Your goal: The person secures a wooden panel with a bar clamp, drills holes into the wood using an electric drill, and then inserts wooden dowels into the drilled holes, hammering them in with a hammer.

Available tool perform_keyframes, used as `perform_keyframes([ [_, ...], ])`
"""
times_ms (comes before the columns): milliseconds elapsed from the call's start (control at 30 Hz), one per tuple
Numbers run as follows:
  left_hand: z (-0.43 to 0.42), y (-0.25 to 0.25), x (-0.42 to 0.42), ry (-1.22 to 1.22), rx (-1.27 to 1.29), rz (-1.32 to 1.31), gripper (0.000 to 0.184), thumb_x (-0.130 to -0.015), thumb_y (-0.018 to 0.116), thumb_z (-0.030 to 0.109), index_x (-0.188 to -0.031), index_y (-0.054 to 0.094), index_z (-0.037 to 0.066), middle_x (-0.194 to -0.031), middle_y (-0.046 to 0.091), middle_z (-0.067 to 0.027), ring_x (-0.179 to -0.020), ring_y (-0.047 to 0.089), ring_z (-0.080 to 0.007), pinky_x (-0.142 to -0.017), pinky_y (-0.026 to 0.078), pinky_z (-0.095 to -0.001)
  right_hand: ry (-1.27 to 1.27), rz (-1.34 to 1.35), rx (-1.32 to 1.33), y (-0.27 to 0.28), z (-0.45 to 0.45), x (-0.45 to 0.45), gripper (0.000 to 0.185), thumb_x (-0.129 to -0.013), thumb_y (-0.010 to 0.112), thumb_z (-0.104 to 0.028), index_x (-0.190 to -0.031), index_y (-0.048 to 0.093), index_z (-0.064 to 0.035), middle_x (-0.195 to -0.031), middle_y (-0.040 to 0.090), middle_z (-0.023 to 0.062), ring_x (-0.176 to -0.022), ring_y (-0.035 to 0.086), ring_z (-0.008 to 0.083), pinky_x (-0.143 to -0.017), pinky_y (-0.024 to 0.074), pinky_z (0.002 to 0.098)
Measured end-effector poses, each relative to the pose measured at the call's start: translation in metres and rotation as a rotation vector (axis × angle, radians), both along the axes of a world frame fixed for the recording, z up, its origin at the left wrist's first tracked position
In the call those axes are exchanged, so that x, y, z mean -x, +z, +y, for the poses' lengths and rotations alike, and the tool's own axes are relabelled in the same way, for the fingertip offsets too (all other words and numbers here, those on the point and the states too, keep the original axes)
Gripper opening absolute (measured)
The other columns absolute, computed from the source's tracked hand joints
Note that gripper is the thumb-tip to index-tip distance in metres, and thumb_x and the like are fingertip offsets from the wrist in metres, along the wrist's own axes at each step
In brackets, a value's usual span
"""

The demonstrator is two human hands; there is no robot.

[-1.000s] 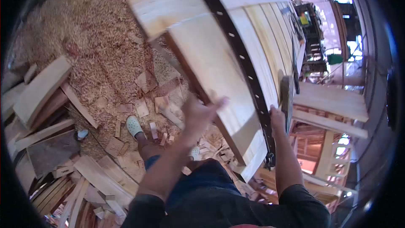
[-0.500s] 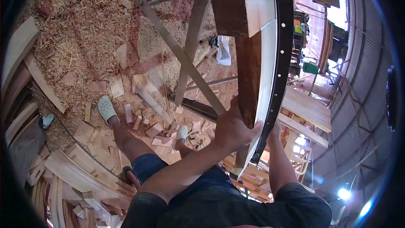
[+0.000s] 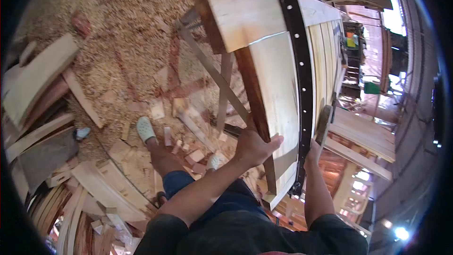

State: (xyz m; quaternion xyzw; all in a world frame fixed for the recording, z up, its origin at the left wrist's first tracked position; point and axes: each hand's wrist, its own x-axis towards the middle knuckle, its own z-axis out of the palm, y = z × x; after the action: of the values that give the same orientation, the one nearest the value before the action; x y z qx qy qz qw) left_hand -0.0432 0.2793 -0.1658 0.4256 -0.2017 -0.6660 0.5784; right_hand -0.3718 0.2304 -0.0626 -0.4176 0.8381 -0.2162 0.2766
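Observation:
A pale wooden board (image 3: 276, 87) with a rough brown edge lies lengthwise before me, with another pale piece (image 3: 245, 12) meeting its far end. My left hand (image 3: 257, 147) grips the board's left edge, its thumb on the upper face and its fingers hidden underneath. A black metal bar with a row of holes (image 3: 305, 99) runs along the board's right side. Right of the bar, my right hand (image 3: 313, 153) is closed at the near end of a worn wooden block (image 3: 323, 125). What its fingers hold is partly hidden.
Sawdust and shavings (image 3: 122, 28) cover the floor at left, with offcuts near my feet. Curved boards (image 3: 42, 80) are piled at far left. A crossed metal stand (image 3: 214, 73) is under the work. Several narrow slats (image 3: 323, 61) and stacked planks (image 3: 363, 134) are at right.
My left hand has come down from above the board onto its left edge. The board's top face, tilted nearly edge-on half a second ago, shows broadly again as the view shifts.

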Motion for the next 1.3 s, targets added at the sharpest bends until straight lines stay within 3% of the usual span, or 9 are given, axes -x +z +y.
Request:
perform_keyframes([
  [333,-0.003,0.003,0.025,0.189,0.132,0.063,0.090,-0.080,0.079,0.012,-0.149,0.023,-0.004,-0.134,0.054,-0.0159,-0.127,0.053,-0.0258,-0.111,0.042,-0.0399,0.097,-0.246,-0.177,0.001,-0.005,0.011,0.032,-0.100,0.053,-0.024,-0.083,0.070,-0.0018,-0.072,0.066,0.0052,-0.057,0.060,0.0151,-0.053,0.0473,0.0315],
  [567,0.002,0.002,0.029,0.293,0.164,0.106,0.079,-0.079,0.080,0.020,-0.140,0.035,-0.003,-0.124,0.057,-0.0156,-0.118,0.058,-0.0239,-0.104,0.046,-0.0389,0.132,-0.060,-0.064,-0.007,-0.001,0.017,0.033,-0.099,0.049,-0.025,-0.080,0.069,-0.0057,-0.068,0.064,0.0054,-0.053,0.060,0.0164,-0.050,0.0471,0.0330],
  [700,0.006,-0.010,0.025,0.117,0.016,0.013,0.089,-0.077,0.084,0.028,-0.143,0.032,-0.001,-0.131,0.060,-0.0238,-0.125,0.060,-0.0335,-0.107,0.046,-0.0408,-0.050,-0.109,-0.113,0.001,-0.002,-0.003,0.027,-0.096,0.051,-0.027,-0.084,0.067,-0.0081,-0.066,0.061,0.0044,-0.052,0.060,0.0206,-0.049,0.0489,0.0344],
  [733,0.005,-0.011,0.027,0.175,0.033,0.022,0.093,-0.077,0.084,0.030,-0.146,0.029,0.000,-0.120,0.066,-0.0290,-0.115,0.067,-0.0406,-0.101,0.052,-0.0441,-0.030,-0.108,-0.124,0.002,-0.004,0.001,0.023,-0.096,0.053,-0.027,-0.091,0.066,-0.0090,-0.072,0.062,0.0047,-0.059,0.063,0.0223,-0.052,0.0518,0.0353],
  [833,0.005,-0.008,0.010,-0.011,-0.021,0.112,0.091,-0.078,0.084,0.030,-0.143,0.030,-0.004,-0.113,0.065,-0.0243,-0.109,0.067,-0.0374,-0.099,0.050,-0.0433,-0.006,-0.150,-0.132,0.002,-0.004,0.011,0.025,-0.097,0.055,-0.032,-0.097,0.065,-0.0090,-0.081,0.064,0.0055,-0.069,0.066,0.0214,-0.058,0.0545,0.0366],
  [967,0.002,-0.010,0.000,-0.143,-0.037,0.102,0.092,-0.078,0.082,0.033,-0.143,0.028,-0.002,-0.112,0.065,-0.0289,-0.105,0.068,-0.0441,-0.095,0.054,-0.0486,0.082,-0.261,-0.169,-0.004,-0.009,0.037,0.034,-0.099,0.057,-0.035,-0.113,0.065,-0.0049,-0.095,0.068,0.0079,-0.079,0.069,0.0209,-0.067,0.0578,0.0355],
  [1100,0.004,-0.014,0.009,-0.083,-0.016,0.178,0.097,-0.078,0.081,0.033,-0.151,0.025,0.002,-0.113,0.066,-0.0298,-0.102,0.069,-0.0456,-0.095,0.055,-0.0488,0.062,-0.107,-0.098,0.000,-0.006,0.026,0.035,-0.099,0.059,-0.036,-0.111,0.066,-0.0038,-0.096,0.069,0.0094,-0.079,0.070,0.0211,-0.069,0.0576,0.0338],
  [1233,-0.003,-0.026,0.018,0.265,0.180,0.306,0.104,-0.073,0.083,0.023,-0.157,0.024,0.004,-0.127,0.062,-0.0316,-0.116,0.065,-0.0454,-0.101,0.052,-0.0477,0.057,-0.083,-0.050,-0.003,0.007,-0.035,0.033,-0.100,0.058,-0.036,-0.102,0.067,-0.0050,-0.085,0.068,0.0086,-0.069,0.068,0.0200,-0.060,0.0551,0.0320],
  [1300,-0.006,-0.033,0.019,0.226,0.233,0.374,0.114,-0.069,0.082,0.011,-0.163,0.016,0.005,-0.142,0.054,-0.0300,-0.115,0.062,-0.0491,-0.101,0.051,-0.0461,0.025,-0.044,-0.039,0.002,0.011,-0.036,0.032,-0.100,0.058,-0.036,-0.102,0.067,-0.0050,-0.084,0.068,0.0085,-0.069,0.067,0.0200,-0.060,0.0549,0.0320],
])
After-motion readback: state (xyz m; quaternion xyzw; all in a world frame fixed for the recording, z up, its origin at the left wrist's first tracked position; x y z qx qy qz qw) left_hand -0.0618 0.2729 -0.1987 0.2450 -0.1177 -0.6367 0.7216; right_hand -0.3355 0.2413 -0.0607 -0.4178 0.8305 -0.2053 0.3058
